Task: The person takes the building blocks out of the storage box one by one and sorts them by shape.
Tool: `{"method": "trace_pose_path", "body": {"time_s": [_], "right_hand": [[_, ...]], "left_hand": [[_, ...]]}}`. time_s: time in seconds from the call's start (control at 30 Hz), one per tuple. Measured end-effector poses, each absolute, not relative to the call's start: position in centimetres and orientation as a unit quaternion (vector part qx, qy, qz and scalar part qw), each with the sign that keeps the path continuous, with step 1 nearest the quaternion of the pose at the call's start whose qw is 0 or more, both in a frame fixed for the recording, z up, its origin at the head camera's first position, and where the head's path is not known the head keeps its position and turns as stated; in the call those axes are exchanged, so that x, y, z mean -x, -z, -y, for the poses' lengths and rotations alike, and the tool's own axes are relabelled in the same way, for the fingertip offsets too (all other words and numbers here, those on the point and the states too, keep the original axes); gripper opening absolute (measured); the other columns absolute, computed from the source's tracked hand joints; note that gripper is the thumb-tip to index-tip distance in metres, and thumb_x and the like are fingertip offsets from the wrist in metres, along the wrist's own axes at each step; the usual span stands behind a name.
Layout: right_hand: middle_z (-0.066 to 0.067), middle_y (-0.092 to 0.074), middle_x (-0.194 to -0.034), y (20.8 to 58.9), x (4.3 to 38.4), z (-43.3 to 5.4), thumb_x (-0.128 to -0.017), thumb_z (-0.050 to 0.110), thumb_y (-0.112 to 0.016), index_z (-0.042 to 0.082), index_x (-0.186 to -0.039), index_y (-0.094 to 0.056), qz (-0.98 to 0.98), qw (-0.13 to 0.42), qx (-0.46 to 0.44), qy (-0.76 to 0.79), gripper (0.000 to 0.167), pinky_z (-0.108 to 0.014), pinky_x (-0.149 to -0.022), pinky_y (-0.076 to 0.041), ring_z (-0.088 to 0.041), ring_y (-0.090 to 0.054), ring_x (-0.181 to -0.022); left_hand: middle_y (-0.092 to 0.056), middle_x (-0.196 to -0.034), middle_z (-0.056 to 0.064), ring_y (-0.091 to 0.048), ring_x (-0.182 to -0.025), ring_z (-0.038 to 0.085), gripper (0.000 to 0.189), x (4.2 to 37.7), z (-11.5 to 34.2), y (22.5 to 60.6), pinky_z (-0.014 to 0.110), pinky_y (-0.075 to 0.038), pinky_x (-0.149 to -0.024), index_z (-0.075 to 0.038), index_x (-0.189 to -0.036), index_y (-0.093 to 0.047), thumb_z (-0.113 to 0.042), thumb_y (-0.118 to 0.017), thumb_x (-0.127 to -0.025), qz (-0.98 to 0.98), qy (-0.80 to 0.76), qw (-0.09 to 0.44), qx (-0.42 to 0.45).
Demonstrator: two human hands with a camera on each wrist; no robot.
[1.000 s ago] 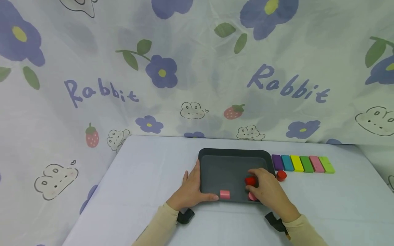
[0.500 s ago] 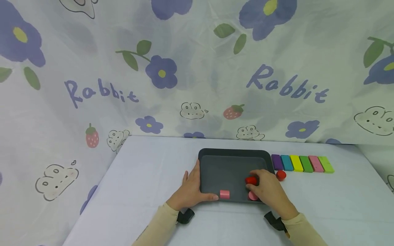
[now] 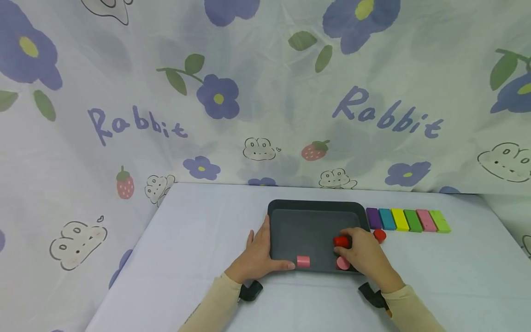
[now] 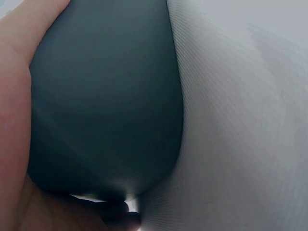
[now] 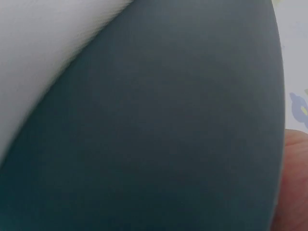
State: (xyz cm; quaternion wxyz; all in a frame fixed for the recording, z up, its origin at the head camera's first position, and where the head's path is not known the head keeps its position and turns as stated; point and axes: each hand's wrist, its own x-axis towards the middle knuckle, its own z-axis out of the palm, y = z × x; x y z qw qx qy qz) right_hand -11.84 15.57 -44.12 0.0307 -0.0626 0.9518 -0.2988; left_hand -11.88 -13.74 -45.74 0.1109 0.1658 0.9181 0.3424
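Note:
In the head view, a dark grey tray (image 3: 307, 226) lies on the white table. My left hand (image 3: 259, 258) rests against its left front corner, fingers straight along the side, thumb along the front rim. Inside the tray, the fingers and thumb of my right hand (image 3: 362, 253) pinch a red cylinder (image 3: 340, 241) lying on its side. A pink cylinder (image 3: 343, 263) shows a round face beside that thumb, partly covered. Another pink cylinder (image 3: 303, 261) lies near the front rim. The left wrist view shows the tray's outer wall (image 4: 106, 96); the right wrist view shows a dark grey surface (image 5: 168, 120).
Right of the tray a second red cylinder (image 3: 379, 236) stands on the table. Behind it runs a row of coloured flat blocks, from a purple block (image 3: 374, 218) to a lime block (image 3: 439, 222). A rabbit-print cloth (image 3: 265, 92) hangs at the back.
My right hand has shifted slightly to the right with the red cylinder, and more of the pink cylinder by its thumb shows. My left hand and the tray stay in place.

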Motion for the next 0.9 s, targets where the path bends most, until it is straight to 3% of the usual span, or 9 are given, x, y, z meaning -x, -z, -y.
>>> {"method": "trace_pose_path", "body": {"time_s": [0.5, 0.9], "right_hand": [[-0.019, -0.068, -0.106, 44.0, 11.8, -15.9, -0.084, 0.019, -0.081, -0.002, -0.118, -0.069, -0.953, 0.011, 0.068, 0.296, 0.041, -0.044, -0.072, -0.059, -0.029, -0.062, -0.089], [-0.016, -0.067, -0.103, 43.3, 11.6, -17.0, -0.090, 0.019, -0.076, 0.002, -0.118, -0.070, -0.946, -0.058, 0.108, 0.300, 0.034, -0.042, -0.069, -0.058, -0.024, -0.060, -0.082]], "left_hand": [[-0.003, -0.168, 0.015, -0.009, -0.154, 0.027, 0.140, 11.9, 13.7, 45.7, 0.058, 0.003, -0.120, 0.000, -0.158, 0.010, -0.068, -0.078, -0.073, -0.919, -0.341, 0.115, -0.164], [-0.003, -0.168, 0.015, -0.010, -0.154, 0.028, 0.141, 11.8, 13.7, 45.9, 0.058, 0.002, -0.120, 0.000, -0.159, 0.010, -0.068, -0.078, -0.073, -0.919, -0.340, 0.112, -0.163]]}}
